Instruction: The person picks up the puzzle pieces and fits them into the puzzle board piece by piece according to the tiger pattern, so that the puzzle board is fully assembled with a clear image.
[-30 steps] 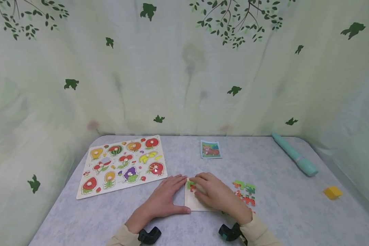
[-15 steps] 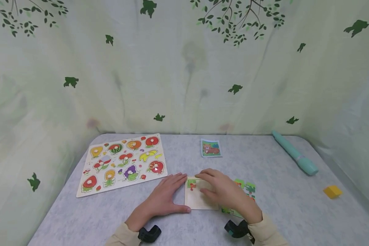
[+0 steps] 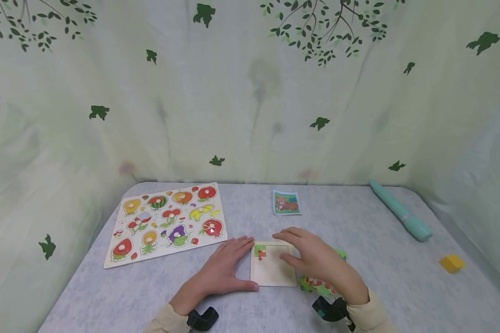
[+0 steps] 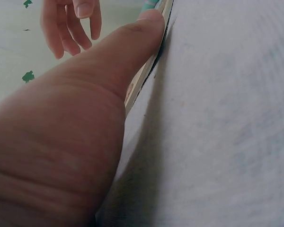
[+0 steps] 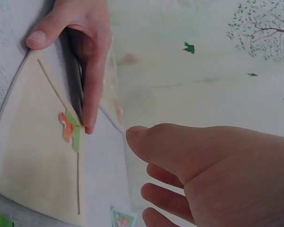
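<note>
Your right hand [image 3: 321, 259] is hovering with thumb and fingers apart, gripping nothing; your left hand [image 3: 222, 269] is resting, fingers straight, against the left side of the wooden frame [image 3: 273, 273].

From the head, the loose pieces [image 3: 312, 284] are lying nearward of your right hand, partly under it, so it's the nearer hand; the squarish frame is lying between both hands, showing no marked long axis. You're seeing one frame, one placed piece [image 3: 260, 251] beside your left fingers, and loose pieces too covered to count. One picture card [image 3: 286, 203] is lying beyond your hands, one fruit board [image 3: 161, 249] left of them, one turquoise stick [image 3: 400, 210] and one yellow block [image 3: 452, 263] to the right.

From the left wrist, your thumb is touching the frame.

From the right wrist, your fingers are hanging clear of the placed piece.
</note>
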Demonstrator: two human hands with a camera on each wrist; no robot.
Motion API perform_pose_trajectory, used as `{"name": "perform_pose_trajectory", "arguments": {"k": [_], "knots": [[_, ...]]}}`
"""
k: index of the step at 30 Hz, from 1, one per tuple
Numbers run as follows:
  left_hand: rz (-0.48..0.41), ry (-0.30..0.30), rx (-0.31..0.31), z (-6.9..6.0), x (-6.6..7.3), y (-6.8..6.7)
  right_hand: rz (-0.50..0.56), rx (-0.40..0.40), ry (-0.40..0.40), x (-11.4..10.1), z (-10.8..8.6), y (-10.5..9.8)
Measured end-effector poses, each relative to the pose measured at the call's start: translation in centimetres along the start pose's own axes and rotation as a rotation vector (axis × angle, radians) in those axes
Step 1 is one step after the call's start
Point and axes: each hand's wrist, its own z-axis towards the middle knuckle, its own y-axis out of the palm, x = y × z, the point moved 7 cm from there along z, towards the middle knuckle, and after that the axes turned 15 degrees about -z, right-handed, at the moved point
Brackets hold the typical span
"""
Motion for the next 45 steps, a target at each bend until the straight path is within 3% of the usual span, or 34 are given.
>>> {"name": "perform_pose_trajectory", "arguments": {"k": [21, 45], "knots": [[0.018, -0.036, -0.028, 0.2, -0.1, 0.3, 0.022, -0.061, 0.143, 2.5, -1.9, -0.6], [0.003, -0.034, -0.030, 0.1, -0.3, 0.2, 0.046, -0.068, 0.196, 5.5, -3.7, -0.4]]}}
